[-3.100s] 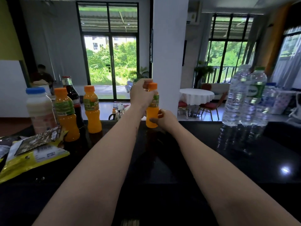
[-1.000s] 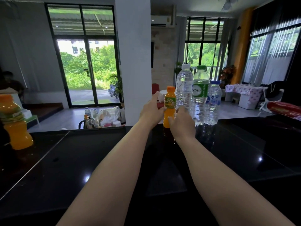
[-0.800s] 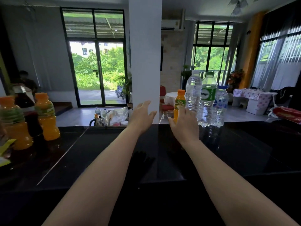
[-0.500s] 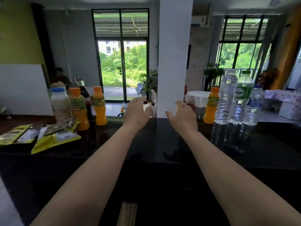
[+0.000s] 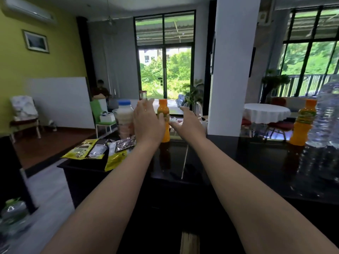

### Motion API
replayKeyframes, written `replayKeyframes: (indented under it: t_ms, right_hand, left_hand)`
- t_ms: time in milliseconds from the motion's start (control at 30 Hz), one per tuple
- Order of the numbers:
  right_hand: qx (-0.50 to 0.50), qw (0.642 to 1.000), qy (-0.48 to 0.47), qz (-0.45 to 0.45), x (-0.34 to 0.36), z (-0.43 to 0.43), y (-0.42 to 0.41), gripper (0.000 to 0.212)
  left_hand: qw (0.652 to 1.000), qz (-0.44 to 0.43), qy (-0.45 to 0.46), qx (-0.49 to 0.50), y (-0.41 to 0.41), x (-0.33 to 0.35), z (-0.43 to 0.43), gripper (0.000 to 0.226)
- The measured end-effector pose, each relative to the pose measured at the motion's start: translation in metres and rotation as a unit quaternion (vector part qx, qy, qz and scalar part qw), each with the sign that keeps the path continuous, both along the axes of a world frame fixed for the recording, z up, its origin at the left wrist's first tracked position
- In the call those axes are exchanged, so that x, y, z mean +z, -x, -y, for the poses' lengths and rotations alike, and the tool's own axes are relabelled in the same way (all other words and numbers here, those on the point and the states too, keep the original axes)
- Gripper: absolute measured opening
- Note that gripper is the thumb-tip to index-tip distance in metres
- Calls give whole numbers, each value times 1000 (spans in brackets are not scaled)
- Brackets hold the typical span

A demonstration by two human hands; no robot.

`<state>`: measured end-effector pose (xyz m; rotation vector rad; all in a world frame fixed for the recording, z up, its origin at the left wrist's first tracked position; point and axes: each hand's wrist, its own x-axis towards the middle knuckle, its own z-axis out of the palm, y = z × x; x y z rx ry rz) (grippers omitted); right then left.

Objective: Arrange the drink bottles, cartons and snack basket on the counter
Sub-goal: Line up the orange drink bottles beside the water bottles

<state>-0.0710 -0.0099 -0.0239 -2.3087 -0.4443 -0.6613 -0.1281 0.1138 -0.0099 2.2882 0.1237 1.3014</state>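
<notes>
The orange bottle (image 5: 164, 111) stands upright between our spread, empty hands; the left hand (image 5: 147, 123) is nearer than the right hand (image 5: 189, 124).

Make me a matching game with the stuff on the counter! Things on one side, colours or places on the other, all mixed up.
Things:
1. milky bottle
2. snack packets
3. water bottle
4. middle juice bottle

Clues:
a. orange cap
b. yellow, lying flat
c. blue cap
d. clear, far right

Pairs: 1-c, 2-b, 3-d, 4-a
</notes>
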Motion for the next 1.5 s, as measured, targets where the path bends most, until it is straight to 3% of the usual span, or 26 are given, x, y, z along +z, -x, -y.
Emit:
replayKeyframes:
  t_ms: [167,300,533,833,967,1200,1500]
  right_hand:
    - [35,998,-41,-33,2,-29,-27,80]
    - [53,995,-66,-48,0,-42,-41,81]
    - [64,990,-101,-77,-5,-54,-55,58]
    - [70,983,-159,-63,-9,-38,-48,53]
    - [52,985,-157,-54,-9,-10,-42,52]
    - [-28,987,-156,-31,-4,81,-14,52]
    - [-140,979,-146,5,8,228,33,48]
  left_hand:
    - [999,-42,18,-3,-21,6,-19,70]
    - [998,-51,36,0,-30,8,-22,72]
    - [995,-87,4,43,-35,7,-24,59]
    - [998,-59,5,-16,-33,2,-20,65]
    - [997,-53,8,-56,-30,3,-3,66]
    - [982,-37,93,-159,-17,8,75,59]
    - [953,-29,83,-288,10,5,212,58]
